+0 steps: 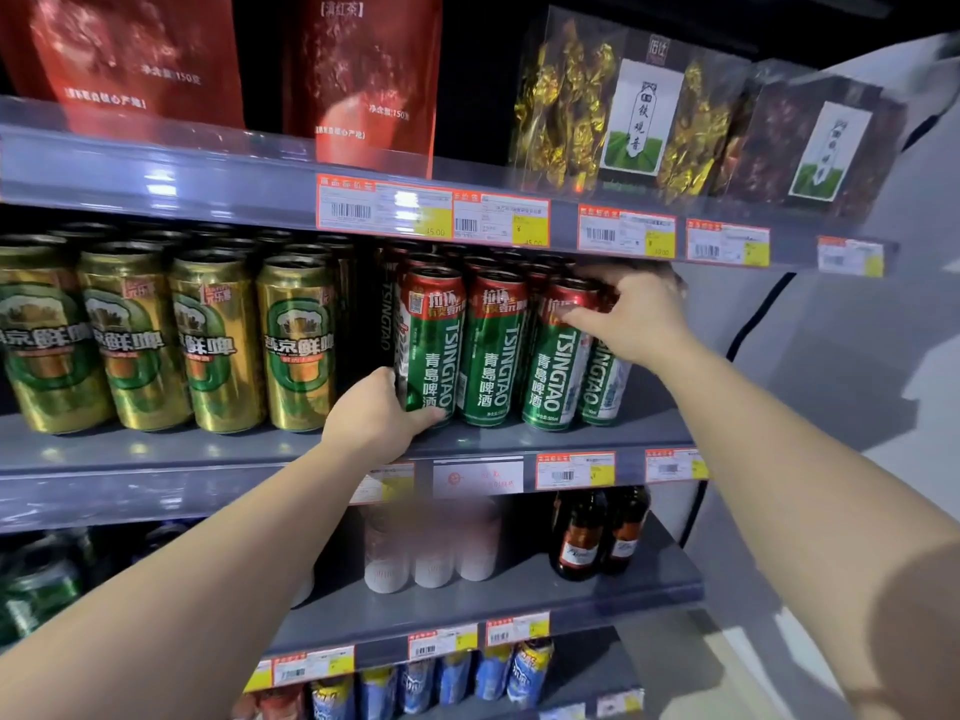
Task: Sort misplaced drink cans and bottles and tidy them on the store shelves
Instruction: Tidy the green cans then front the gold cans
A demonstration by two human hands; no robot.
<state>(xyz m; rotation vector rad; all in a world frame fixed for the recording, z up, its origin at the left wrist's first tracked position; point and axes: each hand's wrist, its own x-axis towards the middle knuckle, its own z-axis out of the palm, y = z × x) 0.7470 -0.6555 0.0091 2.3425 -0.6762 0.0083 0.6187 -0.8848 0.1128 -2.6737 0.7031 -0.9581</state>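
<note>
Both hands are at the middle grey metal shelf [519, 444]. Left hand's [371, 415] grip is curled round the base of the leftmost tall green-and-red Tsingtao beer can [431, 350], thumb lying across its lower front. Right hand's [636, 317] grip is pinching the red top of the third green-and-red Tsingtao can [553, 356], fingers reaching over its rim. Between the two stands a second matching can [491, 350], touching its neighbours; a fourth, paler can [605, 387] sits just beside the right wrist at the row's end. More red can tops stand behind, filling the depth. Left of the row, past a dark can [382, 314], four gold-and-green beer cans [171, 340] stand in line. Overhead, the upper shelf edge with orange price labels [434, 213] hangs close above the can tops, carrying red tea pouches [363, 75] and a clear pack of gold-wrapped tea [587, 106]. Open shelf front shows before the cans. Below stand brown glass bottles [597, 532] and blurred pale cans [431, 548]
</note>
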